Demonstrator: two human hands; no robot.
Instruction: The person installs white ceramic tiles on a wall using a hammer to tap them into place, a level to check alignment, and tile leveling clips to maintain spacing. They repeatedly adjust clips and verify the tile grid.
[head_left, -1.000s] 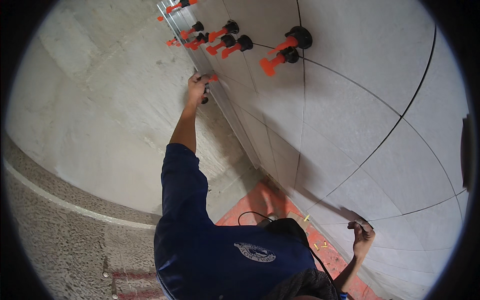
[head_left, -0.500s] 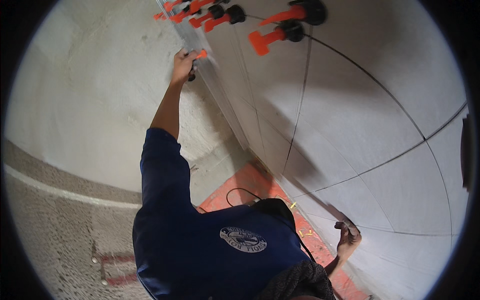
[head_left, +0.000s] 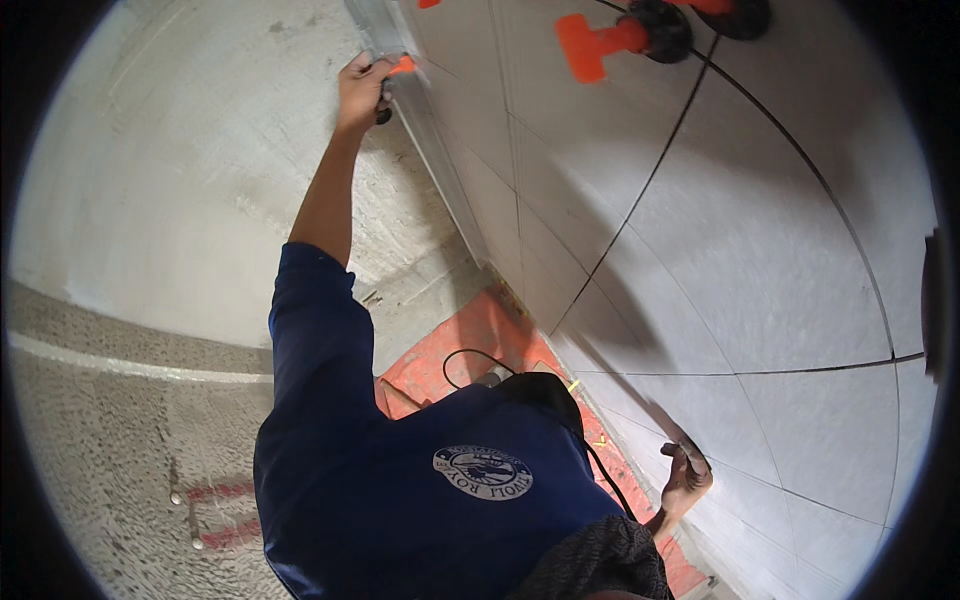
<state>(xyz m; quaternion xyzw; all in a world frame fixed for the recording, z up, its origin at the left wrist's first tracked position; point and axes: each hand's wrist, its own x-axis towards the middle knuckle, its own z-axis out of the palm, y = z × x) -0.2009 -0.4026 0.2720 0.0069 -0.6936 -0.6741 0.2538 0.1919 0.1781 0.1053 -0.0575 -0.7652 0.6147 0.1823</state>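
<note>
My left hand (head_left: 362,92) is raised at the upper left, its fingers closed on a tile-levelling knob. The knob's orange T-shaped handle (head_left: 402,65) sticks out past the fingertips, and its black round base (head_left: 383,117) shows below the hand. That hand is beside the metal-looking edge strip (head_left: 428,140) of the tiled wall. At the lower right my right hand (head_left: 686,482) is by the pale grey tiles (head_left: 690,330), fingers loosely bent and apart; I see nothing in it. Another knob with an orange handle (head_left: 602,42) sits on a dark tile joint at the top.
A second knob (head_left: 742,14) is cut off by the upper edge. Bare plaster wall (head_left: 190,170) stands on the left. Below are a red floor covering (head_left: 455,345), a dark cable (head_left: 462,353) and small yellow pieces (head_left: 600,440) along the wall's foot.
The view has shifted, so several orange and black knobs at the top have slid mostly out of sight. My left hand sits slightly higher in view, still holding its knob; the right hand stays by the tiles.
</note>
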